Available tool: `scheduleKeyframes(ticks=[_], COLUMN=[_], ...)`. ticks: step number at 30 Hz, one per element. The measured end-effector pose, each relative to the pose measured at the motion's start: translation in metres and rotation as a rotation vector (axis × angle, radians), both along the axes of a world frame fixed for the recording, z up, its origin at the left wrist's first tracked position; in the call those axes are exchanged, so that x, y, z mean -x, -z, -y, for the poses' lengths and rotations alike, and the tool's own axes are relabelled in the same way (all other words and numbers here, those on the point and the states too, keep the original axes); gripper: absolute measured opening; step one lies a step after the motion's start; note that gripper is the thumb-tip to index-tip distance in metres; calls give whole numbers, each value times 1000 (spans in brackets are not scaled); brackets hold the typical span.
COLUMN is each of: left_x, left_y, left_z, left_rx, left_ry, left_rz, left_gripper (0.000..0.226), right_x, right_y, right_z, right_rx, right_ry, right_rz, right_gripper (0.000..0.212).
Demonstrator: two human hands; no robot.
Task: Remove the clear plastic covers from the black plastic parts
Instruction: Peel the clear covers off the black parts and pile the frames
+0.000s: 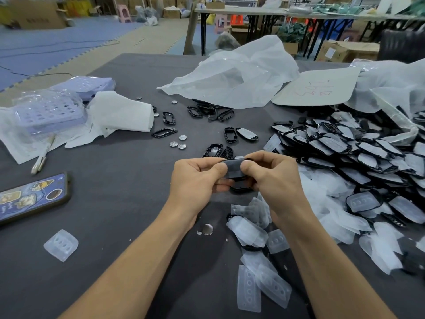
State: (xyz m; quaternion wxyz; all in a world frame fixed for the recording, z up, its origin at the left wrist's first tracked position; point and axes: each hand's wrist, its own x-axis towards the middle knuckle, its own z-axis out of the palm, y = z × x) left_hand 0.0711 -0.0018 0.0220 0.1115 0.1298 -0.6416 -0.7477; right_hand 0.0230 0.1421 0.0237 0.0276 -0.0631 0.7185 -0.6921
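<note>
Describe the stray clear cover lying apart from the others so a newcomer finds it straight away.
Start at the dark grey table and find the phone in its cartoon-sticker case near the left edge. Just nearer the person than the phone lies one clear cover with three round dimples. Unlike the pile of covers on the right, it lies alone, touching nothing.
</note>
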Motion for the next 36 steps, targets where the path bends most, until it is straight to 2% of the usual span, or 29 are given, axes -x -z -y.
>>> scheduleKeyframes(ticks=[3,7,13,20,27,33,36], left_x=[-1,-1,-2,0,4,5,6], left_y=[1,0,-3,2,2,6,7], left_z=[-2,-4,3,3,9,6,7], left_rx=[16,-24,-72,66,73,65,42], left_ry=[16,51,108,59,-72,-85,-107], left_rz=[-24,-49,15,37,65,79,88], left_gripper=[25,30,42,23,28,24,21], right_x=[-2,-3,1,0,-3,-5,-7], right_y=[2,4,5,4,-1,0,0], right_z=[3,8,5,4,3,3,0], right_rx=[-87,-171,-166,-154,-42,-3,-184], right_ry=[-6,25,54,36,-127,-81,-43], right_rz=[-73,-134,-130,-134,-24,15,-123], right_gripper=[12,17,17,19,32,30,30])
